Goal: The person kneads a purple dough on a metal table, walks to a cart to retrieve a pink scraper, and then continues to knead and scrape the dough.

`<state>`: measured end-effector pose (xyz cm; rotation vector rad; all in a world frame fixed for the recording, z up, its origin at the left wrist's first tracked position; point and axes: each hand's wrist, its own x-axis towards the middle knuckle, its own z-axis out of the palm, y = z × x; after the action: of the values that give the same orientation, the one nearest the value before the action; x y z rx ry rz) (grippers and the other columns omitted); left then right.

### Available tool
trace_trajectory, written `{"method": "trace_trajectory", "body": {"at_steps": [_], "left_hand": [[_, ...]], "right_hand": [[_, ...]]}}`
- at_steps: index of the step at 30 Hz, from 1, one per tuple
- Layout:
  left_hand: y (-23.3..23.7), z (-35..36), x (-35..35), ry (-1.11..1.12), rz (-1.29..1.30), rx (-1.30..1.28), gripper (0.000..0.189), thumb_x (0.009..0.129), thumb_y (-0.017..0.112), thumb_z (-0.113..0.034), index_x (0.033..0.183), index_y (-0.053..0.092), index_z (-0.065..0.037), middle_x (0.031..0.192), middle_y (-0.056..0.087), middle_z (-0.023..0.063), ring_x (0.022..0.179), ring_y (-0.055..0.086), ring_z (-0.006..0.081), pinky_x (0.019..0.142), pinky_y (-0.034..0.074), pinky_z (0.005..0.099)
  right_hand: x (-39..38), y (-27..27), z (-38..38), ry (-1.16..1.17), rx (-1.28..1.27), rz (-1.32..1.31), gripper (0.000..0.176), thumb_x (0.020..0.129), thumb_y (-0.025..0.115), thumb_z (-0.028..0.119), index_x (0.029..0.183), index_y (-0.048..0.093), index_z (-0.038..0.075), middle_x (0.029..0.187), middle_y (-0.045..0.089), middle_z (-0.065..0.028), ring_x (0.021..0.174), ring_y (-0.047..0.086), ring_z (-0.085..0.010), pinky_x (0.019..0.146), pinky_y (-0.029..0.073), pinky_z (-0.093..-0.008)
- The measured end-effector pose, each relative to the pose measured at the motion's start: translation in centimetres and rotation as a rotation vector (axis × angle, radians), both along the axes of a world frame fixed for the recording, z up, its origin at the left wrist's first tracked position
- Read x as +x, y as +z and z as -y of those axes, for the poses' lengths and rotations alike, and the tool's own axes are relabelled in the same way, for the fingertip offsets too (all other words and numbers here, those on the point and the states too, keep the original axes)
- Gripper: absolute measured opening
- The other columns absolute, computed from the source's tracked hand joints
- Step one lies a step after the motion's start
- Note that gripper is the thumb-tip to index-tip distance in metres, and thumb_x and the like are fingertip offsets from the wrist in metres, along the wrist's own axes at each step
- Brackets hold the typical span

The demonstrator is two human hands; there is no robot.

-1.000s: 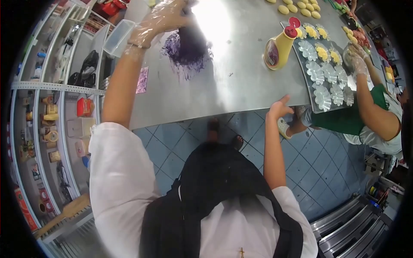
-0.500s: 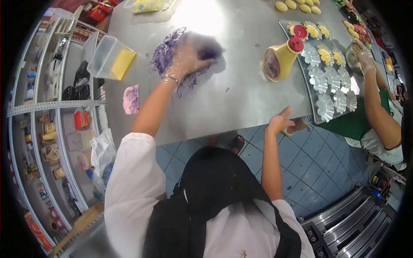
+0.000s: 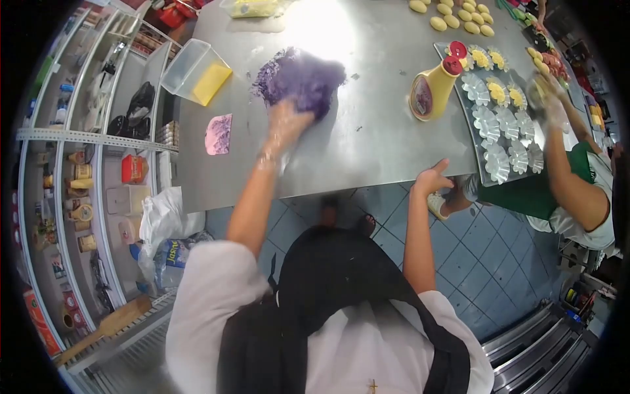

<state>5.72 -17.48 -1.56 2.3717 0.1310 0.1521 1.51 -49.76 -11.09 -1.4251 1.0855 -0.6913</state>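
A mound of crumbly purple dough (image 3: 298, 79) lies on the steel table. My left hand (image 3: 287, 125), in a clear plastic glove, grips the near edge of this dough; its fingertips are sunk in it and blurred by motion. To the left of the dough lies a pink scraper (image 3: 218, 134) smeared with purple. My bare right hand (image 3: 433, 178) rests against the table's front edge, thumb and fingers apart, holding nothing. A yellow bottle (image 3: 433, 92) with a red cap stands farther in, above my right hand.
At right, a tray (image 3: 482, 154) carries fluted metal moulds, several with yellow filling. Beyond are yellow dough balls (image 3: 453, 16). A clear container (image 3: 197, 72) with something yellow sits at left. A co-worker's gloved hand (image 3: 556, 108) is beside the tray. Shelves (image 3: 98, 139) stand left.
My left hand has drawn back from on top of the dough to its near edge. The dough now looks more gathered into one mound. The whole view has shifted slightly; my right hand stays at the edge.
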Motion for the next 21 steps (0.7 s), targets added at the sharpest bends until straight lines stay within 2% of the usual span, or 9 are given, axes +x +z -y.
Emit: {"method": "trace_trajectory", "body": {"at_steps": [3, 5, 7, 8, 10, 12, 14, 16, 21], "left_hand": [[4.5, 3.2, -6.4, 0.063, -0.26, 0.013, 0.052, 0.065, 0.073, -0.029, 0.104, 0.061, 0.002, 0.098, 0.064, 0.0204, 0.092, 0.062, 0.0295, 0.084, 0.048, 0.0354], [4.2, 3.1, -9.3, -0.046, -0.082, 0.405, 0.047, 0.063, 0.074, -0.024, 0.102, 0.062, -0.001, 0.093, 0.066, 0.0179, 0.088, 0.063, 0.0262, 0.081, 0.049, 0.0359], [5.6, 2.1, -11.5, -0.117, 0.078, 0.413, 0.044, 0.063, 0.074, -0.022, 0.1, 0.063, -0.001, 0.092, 0.066, 0.0169, 0.084, 0.064, 0.0258, 0.079, 0.05, 0.0356], [7.0, 1.6, -11.8, -0.191, 0.234, 0.413, 0.041, 0.063, 0.073, -0.02, 0.099, 0.064, -0.001, 0.09, 0.066, 0.0159, 0.081, 0.065, 0.0254, 0.076, 0.051, 0.0353], [12.7, 1.2, -11.4, -0.146, -0.096, 0.359, 0.036, 0.06, 0.069, -0.02, 0.093, 0.066, -0.004, 0.083, 0.066, 0.0155, 0.075, 0.065, 0.0318, 0.07, 0.052, 0.0387], [17.2, 1.0, -9.3, -0.046, -0.008, 0.148, 0.036, 0.06, 0.068, -0.019, 0.092, 0.065, -0.004, 0.086, 0.065, 0.0168, 0.077, 0.064, 0.0313, 0.069, 0.052, 0.039], [21.2, 0.8, -5.4, -0.011, -0.134, 0.296, 0.04, 0.061, 0.067, -0.017, 0.1, 0.064, -0.006, 0.091, 0.065, 0.0163, 0.081, 0.064, 0.0286, 0.072, 0.052, 0.0375], [17.9, -2.0, 0.5, -0.252, 0.352, 0.495, 0.044, 0.065, 0.064, -0.019, 0.107, 0.062, -0.008, 0.085, 0.066, 0.0171, 0.075, 0.066, 0.0264, 0.07, 0.052, 0.0357], [15.9, -2.4, 7.7, -0.165, 0.095, 0.547, 0.052, 0.066, 0.066, -0.022, 0.117, 0.057, -0.012, 0.096, 0.064, 0.0149, 0.088, 0.062, 0.0284, 0.081, 0.048, 0.0359]], "right_hand": [[0.0, -0.7, 0.4, 0.033, -0.015, 0.022, 0.098, 0.089, 0.051, 0.046, 0.13, -0.007, -0.022, 0.136, 0.023, -0.037, 0.125, 0.036, -0.0339, 0.104, 0.027, -0.0353], [0.1, 0.9, -0.3, -0.001, 0.002, -0.066, 0.089, 0.09, 0.052, 0.042, 0.128, 0.004, -0.022, 0.133, 0.027, -0.0364, 0.121, 0.039, -0.0334, 0.103, 0.028, -0.0357], [0.1, 1.6, -0.6, -0.027, 0.016, -0.117, 0.085, 0.09, 0.053, 0.041, 0.126, 0.009, -0.022, 0.132, 0.03, -0.036, 0.12, 0.04, -0.0331, 0.102, 0.029, -0.0359], [0.2, 1.7, -0.6, -0.021, 0.008, -0.046, 0.081, 0.09, 0.053, 0.04, 0.125, 0.012, -0.021, 0.13, 0.032, -0.0355, 0.118, 0.041, -0.0327, 0.101, 0.03, -0.0361], [-0.1, 1.4, -0.6, -0.017, -0.009, 0.081, 0.073, 0.091, 0.053, 0.038, 0.121, 0.019, -0.019, 0.127, 0.035, -0.0346, 0.115, 0.043, -0.0321, 0.099, 0.031, -0.0365], [0.2, 0.5, -0.3, -0.042, -0.02, 0.059, 0.072, 0.09, 0.053, 0.038, 0.121, 0.02, -0.019, 0.127, 0.037, -0.034, 0.114, 0.044, -0.032, 0.099, 0.032, -0.0366], [0.4, -0.3, -0.3, -0.066, -0.051, 0.034, 0.071, 0.09, 0.053, 0.038, 0.12, 0.022, -0.018, 0.125, 0.039, -0.033, 0.112, 0.045, -0.0317, 0.098, 0.033, -0.0367], [0.0, -0.3, -0.4, -0.055, -0.042, 0.049, 0.071, 0.09, 0.053, 0.039, 0.121, 0.021, -0.018, 0.125, 0.039, -0.0328, 0.111, 0.045, -0.0318, 0.098, 0.033, -0.0366], [0.4, 1.4, -0.4, -0.037, -0.028, 0.027, 0.073, 0.09, 0.054, 0.039, 0.122, 0.021, -0.018, 0.125, 0.04, -0.032, 0.111, 0.046, -0.0323, 0.098, 0.033, -0.0359]]}}
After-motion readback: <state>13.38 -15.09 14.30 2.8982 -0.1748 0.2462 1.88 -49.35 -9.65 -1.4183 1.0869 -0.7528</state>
